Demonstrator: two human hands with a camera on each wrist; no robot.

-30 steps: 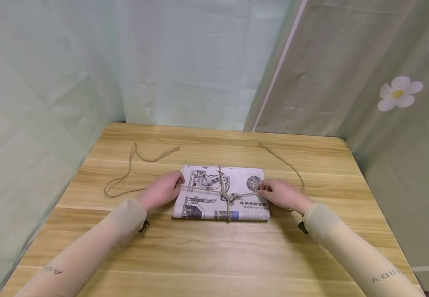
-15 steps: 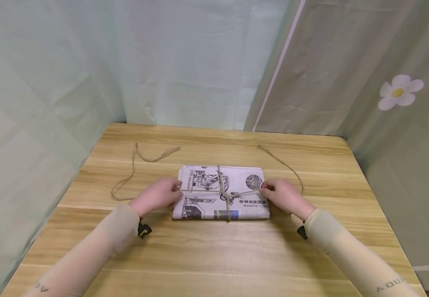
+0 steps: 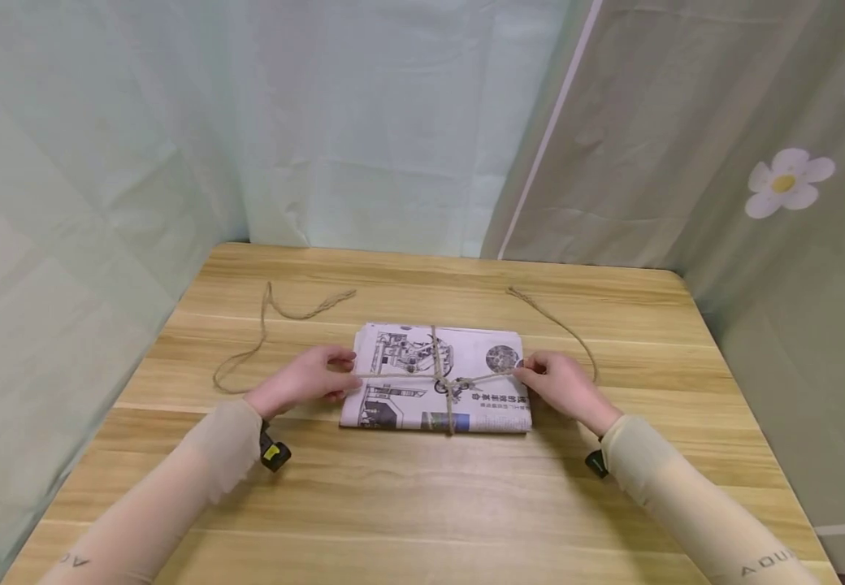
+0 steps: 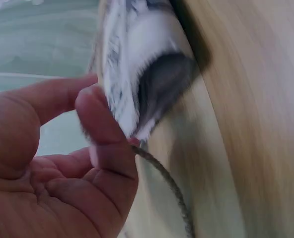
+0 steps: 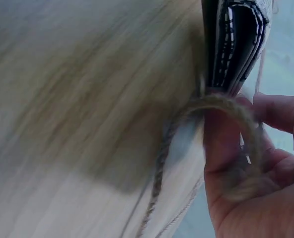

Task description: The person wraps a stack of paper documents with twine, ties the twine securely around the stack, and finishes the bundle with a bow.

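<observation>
wooden table [image 3: 422, 504] fills lower frame | folded newspaper [image 3: 437, 378] at frame centre, cross-tied with twine [image 3: 446, 382], loose ends trailing to upper left and upper right | left hand [image 3: 305, 380] pinches twine at paper's left edge | right hand [image 3: 561, 386] pinches twine at right edge

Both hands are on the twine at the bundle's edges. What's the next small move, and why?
Probably pull both ends outward to snug the knot: the left hand and right hand each pinch twine at the folded newspaper, and the crossing on top looks loose.
</observation>
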